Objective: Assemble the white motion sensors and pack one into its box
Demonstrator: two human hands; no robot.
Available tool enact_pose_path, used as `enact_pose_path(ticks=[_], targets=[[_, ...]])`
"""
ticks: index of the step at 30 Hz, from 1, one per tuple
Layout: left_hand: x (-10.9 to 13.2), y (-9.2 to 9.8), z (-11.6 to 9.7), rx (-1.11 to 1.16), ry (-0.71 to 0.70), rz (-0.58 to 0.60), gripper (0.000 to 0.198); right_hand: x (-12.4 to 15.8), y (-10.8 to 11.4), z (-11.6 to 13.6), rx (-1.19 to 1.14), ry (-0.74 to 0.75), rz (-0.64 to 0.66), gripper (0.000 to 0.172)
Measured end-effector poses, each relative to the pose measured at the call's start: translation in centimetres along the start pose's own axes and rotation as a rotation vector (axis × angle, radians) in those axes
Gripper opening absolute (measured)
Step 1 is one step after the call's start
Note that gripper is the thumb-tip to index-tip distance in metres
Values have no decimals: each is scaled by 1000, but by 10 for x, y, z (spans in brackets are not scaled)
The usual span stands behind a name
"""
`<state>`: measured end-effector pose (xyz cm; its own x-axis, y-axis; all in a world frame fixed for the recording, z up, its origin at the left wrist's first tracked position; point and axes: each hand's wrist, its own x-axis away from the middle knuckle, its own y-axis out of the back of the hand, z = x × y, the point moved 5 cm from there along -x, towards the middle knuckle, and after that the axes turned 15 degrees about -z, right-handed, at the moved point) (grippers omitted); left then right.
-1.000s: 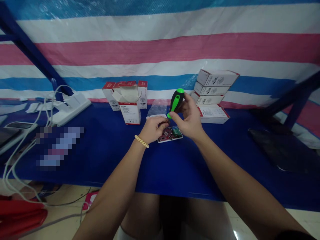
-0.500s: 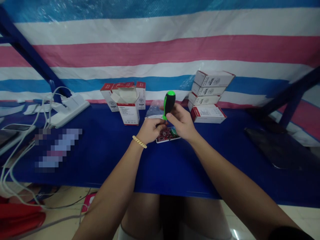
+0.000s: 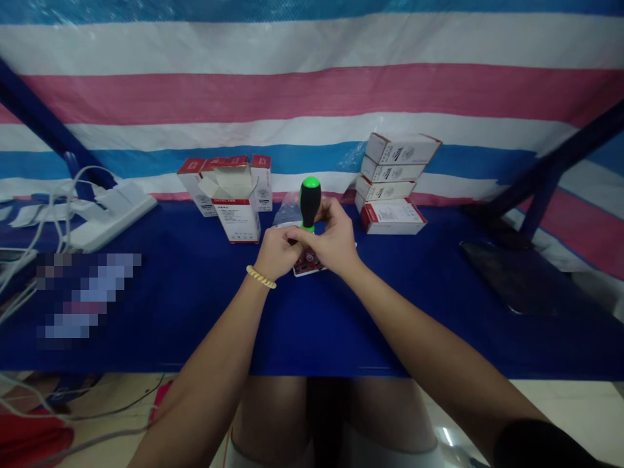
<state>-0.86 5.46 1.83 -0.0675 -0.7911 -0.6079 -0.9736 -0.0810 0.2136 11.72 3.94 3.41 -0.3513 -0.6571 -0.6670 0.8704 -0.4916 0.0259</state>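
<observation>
A screwdriver (image 3: 311, 203) with a black and green handle stands nearly upright in the middle of the head view. My right hand (image 3: 338, 239) is closed about its lower end, the thumb in front and the fingers partly behind the handle. My left hand (image 3: 277, 252) is closed beside the screwdriver's lower end, its fingertips meeting my right thumb. What those left fingertips pinch is hidden. Under both hands lies a dark red circuit board (image 3: 307, 262) in a white housing. The screwdriver's tip is covered by my hands.
Behind the hands lies a clear plastic bag (image 3: 288, 209). An opened carton (image 3: 238, 220) stands left, with more boxes (image 3: 263, 185) behind it. Several boxes (image 3: 394, 188) are stacked at right. A power strip (image 3: 114, 218) with cables sits far left, a dark flat object (image 3: 507, 276) far right.
The view has shifted, so everything sits further left. My right thumb has moved in against my left fingertips, and my right hand covers more of the circuit board. The screwdriver stands straighter.
</observation>
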Motion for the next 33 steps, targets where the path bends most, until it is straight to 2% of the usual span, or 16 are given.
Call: enact_pose_path(ticks=[2,5,9,11,16,18,22,24,28,30,33], targets=[[-1,-2,0,-11,-13,58,15,-1,3,0,-22,25,8,40],[-3,-4,3,-40,-22,145,17,-3,5,1,-152,38,93,38],[-4,-6,3,-48,-37,228,24,-4,2,1,-233,-61,239,41],[-4,-5,2,-73,-48,218,26,-4,1,2,-247,-105,246,40],[-6,9,-5,-127,-103,-6,15,-3,1,6,-169,-95,119,32],[-6,10,-6,-135,-111,-35,12,-1,0,9,-108,-74,74,34],[-6,8,-4,-100,-94,4,14,1,1,10,21,-34,18,42],[-6,6,-4,-95,-73,38,15,0,2,10,1,22,28,42],[-6,1,0,-56,-2,147,20,-4,3,6,-155,58,165,42],[-6,0,3,-29,19,186,24,-4,2,3,-155,29,239,44],[-5,1,8,-25,36,196,26,-4,3,-2,-99,1,264,46]])
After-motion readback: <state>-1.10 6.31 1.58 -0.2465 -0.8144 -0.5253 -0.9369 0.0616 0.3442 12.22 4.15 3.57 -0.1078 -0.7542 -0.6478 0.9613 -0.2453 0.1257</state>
